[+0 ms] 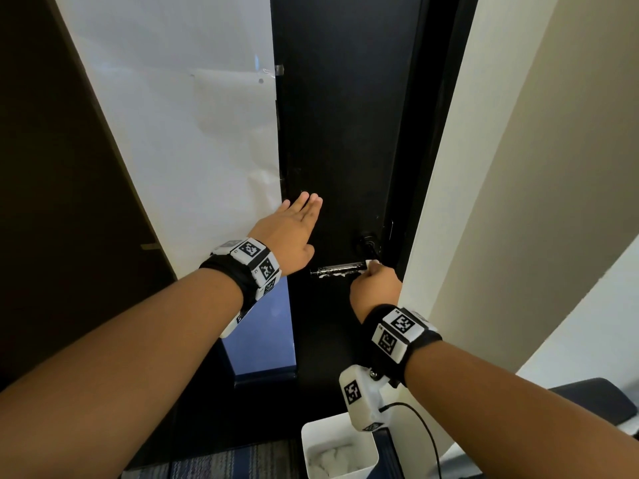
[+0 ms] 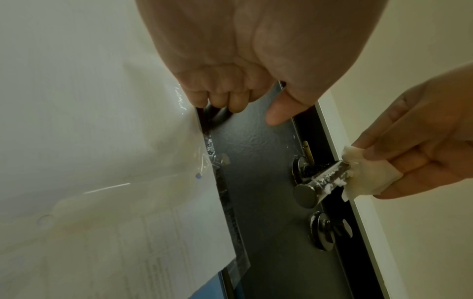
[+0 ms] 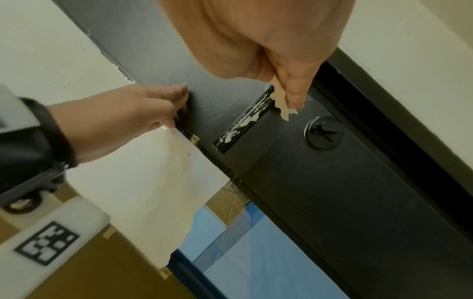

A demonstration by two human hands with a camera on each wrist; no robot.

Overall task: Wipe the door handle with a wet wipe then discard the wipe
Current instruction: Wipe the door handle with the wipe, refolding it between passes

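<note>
The dark door (image 1: 345, 133) is steadied by the left hand (image 1: 288, 233), which is laid flat on the panel with the fingers straight and nothing held; probably this is done so that the door does not swing while the handle is rubbed. A large white sheet (image 1: 179, 133) is taped beside the door edge, just next to that hand. On the floor below, a white bin (image 1: 340, 451) is placed close to the door (crumpled white pieces are seen inside), and it is judged to be there for the discarding. The door handle (image 1: 337, 270), a metal lever that bears white foamy residue along its length, is met near its pivot end by the right hand (image 1: 375, 288). In this hand the wet wipe (image 2: 368, 178) is pinched between thumb and curled fingers, folded against the lever. The wiping is judged to be under way, the discarding not yet done.
</note>
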